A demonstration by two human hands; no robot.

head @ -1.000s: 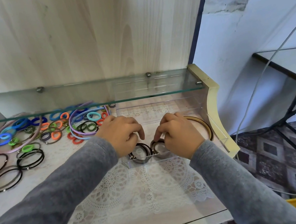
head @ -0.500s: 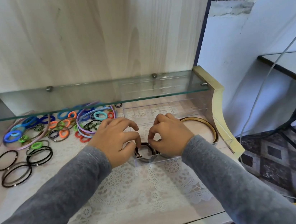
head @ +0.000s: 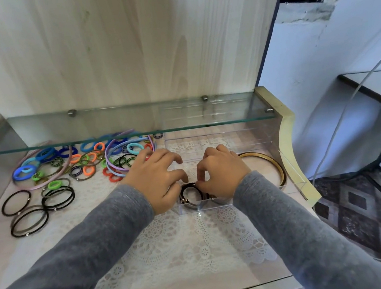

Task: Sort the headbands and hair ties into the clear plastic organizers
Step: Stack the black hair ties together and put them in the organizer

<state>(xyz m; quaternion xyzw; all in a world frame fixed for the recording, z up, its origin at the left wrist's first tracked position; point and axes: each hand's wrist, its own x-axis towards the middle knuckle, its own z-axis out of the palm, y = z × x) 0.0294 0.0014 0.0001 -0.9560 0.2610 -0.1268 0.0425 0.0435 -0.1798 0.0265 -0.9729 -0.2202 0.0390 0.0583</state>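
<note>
A: Progress on the sort?

B: Early, by the look of it. A few dark brown and black hair ties [head: 191, 194] stand bunched in the small front compartment of the clear plastic organizer [head: 220, 138], at the right of the pale surface [head: 3, 256]. A gold-brown rigid headband [head: 275, 164] appears to sit in its right section. Most of the stock lies unsorted to the left: a heap of coloured hair ties [head: 82, 158], lilac and pink headbands [head: 111, 165], and thin black elastic loops [head: 28, 214] nearer the front.

A: And the fingers?

B: Right hand [head: 222, 171]: thumb and forefinger nearly closed, pinching the top rim of the dark ties in the compartment. Left hand [head: 158, 180]: fingers [head: 180, 173] curled, with the thumb against the bundle's left edge. Whether that hand grips the ties or only steadies them cannot be told, since the contact is hidden under it.
</note>
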